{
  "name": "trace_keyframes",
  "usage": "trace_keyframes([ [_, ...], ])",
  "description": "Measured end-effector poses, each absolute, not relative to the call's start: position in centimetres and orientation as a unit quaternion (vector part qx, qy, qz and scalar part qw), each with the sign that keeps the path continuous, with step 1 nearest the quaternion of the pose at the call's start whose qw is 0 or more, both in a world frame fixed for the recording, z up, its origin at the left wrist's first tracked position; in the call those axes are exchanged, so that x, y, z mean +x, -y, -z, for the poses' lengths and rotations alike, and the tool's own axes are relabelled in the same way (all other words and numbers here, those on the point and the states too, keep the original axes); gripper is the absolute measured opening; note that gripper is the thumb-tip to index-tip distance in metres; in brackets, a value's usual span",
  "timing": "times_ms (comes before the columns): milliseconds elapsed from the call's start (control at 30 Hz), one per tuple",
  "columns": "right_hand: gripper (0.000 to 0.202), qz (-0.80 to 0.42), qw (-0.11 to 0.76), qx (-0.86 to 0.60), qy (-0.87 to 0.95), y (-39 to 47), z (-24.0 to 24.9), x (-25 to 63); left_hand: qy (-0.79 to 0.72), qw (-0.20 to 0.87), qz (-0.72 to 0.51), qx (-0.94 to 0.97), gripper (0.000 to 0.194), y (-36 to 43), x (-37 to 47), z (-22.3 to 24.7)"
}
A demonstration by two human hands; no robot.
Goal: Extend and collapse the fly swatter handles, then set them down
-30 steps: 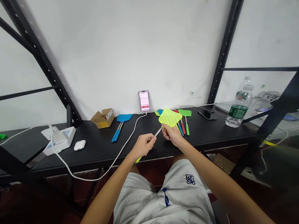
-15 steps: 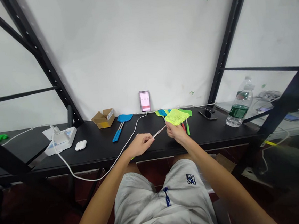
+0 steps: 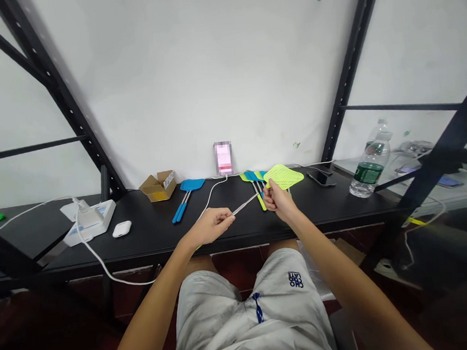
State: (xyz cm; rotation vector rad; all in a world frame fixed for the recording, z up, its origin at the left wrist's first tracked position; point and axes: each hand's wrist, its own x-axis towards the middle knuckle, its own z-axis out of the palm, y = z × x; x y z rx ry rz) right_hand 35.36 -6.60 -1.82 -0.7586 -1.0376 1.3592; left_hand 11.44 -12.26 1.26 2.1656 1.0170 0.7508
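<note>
My left hand [image 3: 210,226] is closed around a thin metal rod [image 3: 245,203] of a fly swatter, low over the front of the black table. A bit of yellow-green handle shows below that hand. Pinched in my right hand [image 3: 280,201] is the neck of the yellow-green mesh swatter head [image 3: 285,176]. The rod slants up towards my right hand; whether it joins the head there I cannot tell. Behind my right hand lie several more swatters [image 3: 254,177] with blue and green heads, partly covered. To the left lie blue swatters [image 3: 192,184] with blue handles.
An open cardboard box [image 3: 158,188], a white earphone case [image 3: 121,229] and a power strip [image 3: 94,222] stand at left. A phone [image 3: 224,158] leans on the wall with a white cable. At right are a dark phone [image 3: 321,178] and water bottles [image 3: 370,171].
My hands have moved slightly apart, the right one carrying the swatter head to the right. More of the metal rod shows between them. The view has shifted a little.
</note>
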Motion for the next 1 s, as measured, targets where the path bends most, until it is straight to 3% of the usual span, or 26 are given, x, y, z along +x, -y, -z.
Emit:
trace_keyframes([
  [333, 0.046, -0.638, 0.588, -0.29, 0.404, 8.2, 1.5, 32.4, -0.383, 0.326, -0.282, 0.817, 0.034, 12.6, 12.1, -1.4],
  [667, 0.047, -0.603, 0.601, -0.307, 0.426, 8.2, 1.6, 32.3, -0.387, 0.323, -0.28, 0.817, 0.032, 12.2, 11.8, -1.1],
  [1000, 0.041, -0.537, 0.651, -0.3, 0.445, 7.9, 2.6, 31.7, -0.386, 0.21, -0.279, 0.854, 0.033, 12.2, 11.9, -1.1],
])
